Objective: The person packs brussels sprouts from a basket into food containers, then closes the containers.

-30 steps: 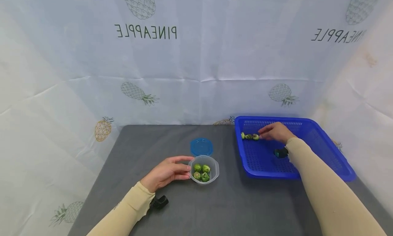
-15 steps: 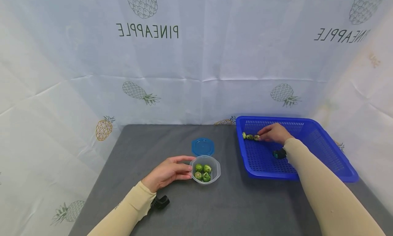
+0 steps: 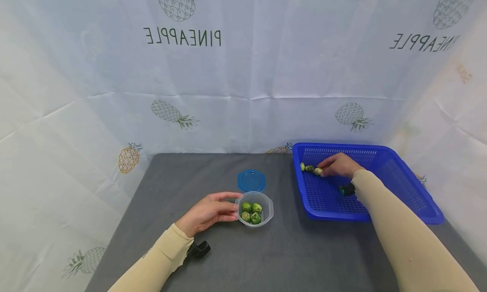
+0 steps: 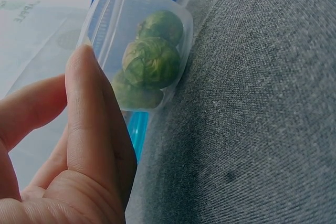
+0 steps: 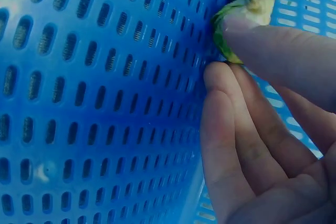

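Observation:
My left hand (image 3: 208, 214) holds the side of a clear plastic container (image 3: 268, 208), its fingertips at the rim. Several green Brussels sprouts (image 4: 152, 61) sit inside, visible through the wall in the left wrist view. Over at the right, my right hand (image 3: 340, 165) reaches into a blue perforated basket (image 3: 323, 203). Its thumb and fingers pinch a paler, partly browned Brussels sprout (image 5: 231, 27) close to the basket's mesh. Two more sprouts (image 3: 306, 167) lie in line to the left of it, against the basket's left side.
A round blue lid (image 3: 251, 181) lies on the dark grey table (image 3: 266, 258) just behind the container. White cloth (image 3: 236, 72) printed with pineapples hangs behind and at both sides. Black wrist straps (image 3: 198, 249) show below the hands.
The fingers of my right hand have closed on the nearest sprout in the basket and shifted it slightly. My left hand and the container stay in place.

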`<state>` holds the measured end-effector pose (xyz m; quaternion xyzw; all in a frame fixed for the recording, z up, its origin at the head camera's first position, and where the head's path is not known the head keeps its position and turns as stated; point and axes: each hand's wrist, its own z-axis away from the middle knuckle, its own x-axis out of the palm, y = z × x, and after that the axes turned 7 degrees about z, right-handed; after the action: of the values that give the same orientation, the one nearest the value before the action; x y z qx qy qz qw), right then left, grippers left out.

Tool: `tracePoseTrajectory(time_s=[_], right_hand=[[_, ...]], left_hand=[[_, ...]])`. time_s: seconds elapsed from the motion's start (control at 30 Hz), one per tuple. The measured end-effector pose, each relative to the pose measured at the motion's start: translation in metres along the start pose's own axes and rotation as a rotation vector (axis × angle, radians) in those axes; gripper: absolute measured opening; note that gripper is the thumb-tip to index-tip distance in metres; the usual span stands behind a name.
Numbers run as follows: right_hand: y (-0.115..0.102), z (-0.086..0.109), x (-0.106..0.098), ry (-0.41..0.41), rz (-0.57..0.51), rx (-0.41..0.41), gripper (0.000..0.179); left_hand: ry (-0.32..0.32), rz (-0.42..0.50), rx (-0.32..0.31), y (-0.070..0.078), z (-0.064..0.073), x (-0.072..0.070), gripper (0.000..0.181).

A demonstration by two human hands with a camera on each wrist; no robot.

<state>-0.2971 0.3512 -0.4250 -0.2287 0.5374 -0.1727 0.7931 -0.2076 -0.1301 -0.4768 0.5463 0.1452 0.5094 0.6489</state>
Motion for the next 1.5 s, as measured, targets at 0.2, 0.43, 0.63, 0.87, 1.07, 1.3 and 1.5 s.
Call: tracePoseTrajectory(time_s=[0.2, 0.43, 0.63, 0.87, 1.07, 1.3, 1.5], right_hand=[[0.001, -0.002, -0.001, -0.008, -0.007, 0.007, 0.037], [0.000, -0.004, 0.002, -0.029, 0.003, -0.006, 0.041], [-0.002, -0.003, 0.003, -0.038, 0.008, -0.007, 0.041], [-0.014, 0.011, -0.002, -0.026, 0.008, -0.031, 0.042], [-0.040, 0.037, -0.010, 0.026, 0.005, -0.084, 0.045], [-0.078, 0.067, 0.000, 0.152, -0.005, -0.142, 0.037], [-0.117, 0.084, 0.028, 0.241, -0.007, -0.188, 0.032]], left_hand=[[0.005, 0.002, -0.001, 0.000, -0.001, 0.000, 0.057], [0.011, -0.002, -0.003, 0.000, -0.001, 0.000, 0.056], [0.004, 0.002, 0.005, -0.001, -0.002, 0.000, 0.057], [-0.005, -0.002, 0.016, -0.002, -0.002, -0.001, 0.057], [-0.002, -0.008, 0.016, -0.001, -0.002, -0.002, 0.057], [0.001, -0.006, 0.013, 0.000, 0.001, -0.004, 0.058], [0.012, -0.022, 0.011, 0.001, 0.000, -0.003, 0.057]])
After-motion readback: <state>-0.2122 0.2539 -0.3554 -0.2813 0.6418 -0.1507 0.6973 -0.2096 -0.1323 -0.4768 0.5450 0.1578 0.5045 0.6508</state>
